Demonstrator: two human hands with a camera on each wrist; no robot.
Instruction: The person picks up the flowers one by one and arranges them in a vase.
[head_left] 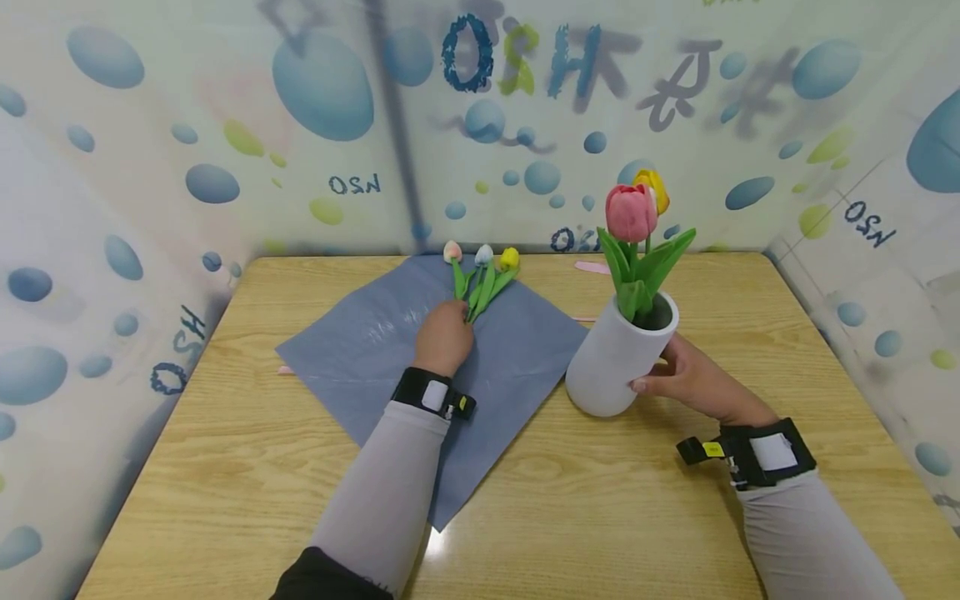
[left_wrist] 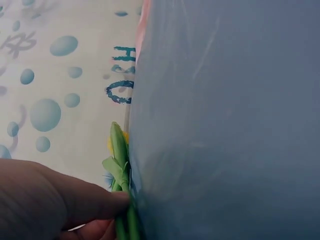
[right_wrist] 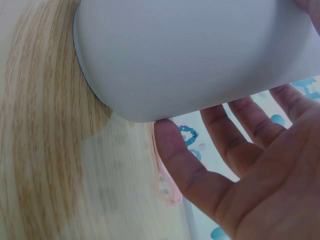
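Note:
My left hand (head_left: 445, 337) pinches the green stems of a small bunch of artificial tulips (head_left: 486, 283), with pinkish, pale blue and yellow heads. Below the bunch lies a blue-grey wrapping sheet (head_left: 360, 333), its corner pointing toward me. In the left wrist view, thumb and fingers close round the stems (left_wrist: 122, 200) beside the sheet. My right hand (head_left: 693, 379) grips the right side of a white vase (head_left: 611, 367). Larger pink (head_left: 630, 213) and yellow tulips stand in it with broad green leaves. The right wrist view shows fingers (right_wrist: 172, 145) against the vase wall (right_wrist: 200, 55).
Pale pink strips (head_left: 592, 267) lie on the wooden table (head_left: 247, 467) behind the vase and at the sheet's left corner. A wall covering printed with blue and green spots (head_left: 322, 83) rises at the table's back and sides.

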